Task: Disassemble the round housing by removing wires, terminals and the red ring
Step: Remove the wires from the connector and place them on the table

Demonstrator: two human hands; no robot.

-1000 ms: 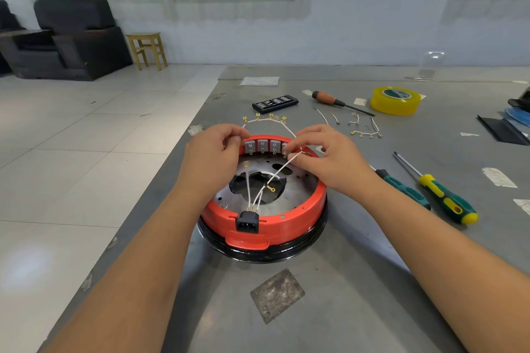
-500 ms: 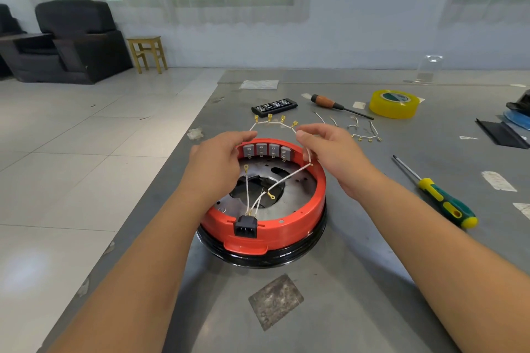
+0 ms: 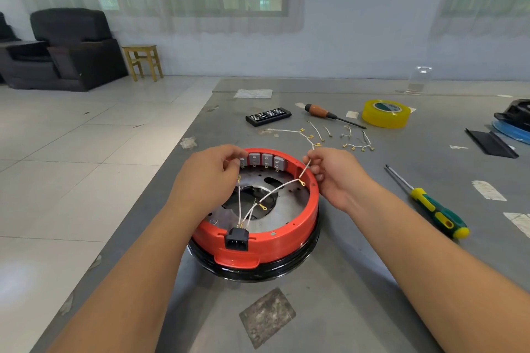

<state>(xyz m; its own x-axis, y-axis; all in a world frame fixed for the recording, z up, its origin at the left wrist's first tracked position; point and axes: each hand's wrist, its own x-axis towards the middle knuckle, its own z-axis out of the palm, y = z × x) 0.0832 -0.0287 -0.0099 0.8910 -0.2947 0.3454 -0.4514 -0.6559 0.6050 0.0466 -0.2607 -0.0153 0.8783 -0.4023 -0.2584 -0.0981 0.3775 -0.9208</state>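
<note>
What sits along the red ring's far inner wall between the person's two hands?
In the head view, grey terminal blocks line the red ring between the left hand and right hand.

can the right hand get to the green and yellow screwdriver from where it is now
Probably yes, but not straight away. The green and yellow screwdriver lies in the open on the table, on the right hand's side, with nothing between them. That hand is pinching a white wire, so it would have to let go first.
</note>
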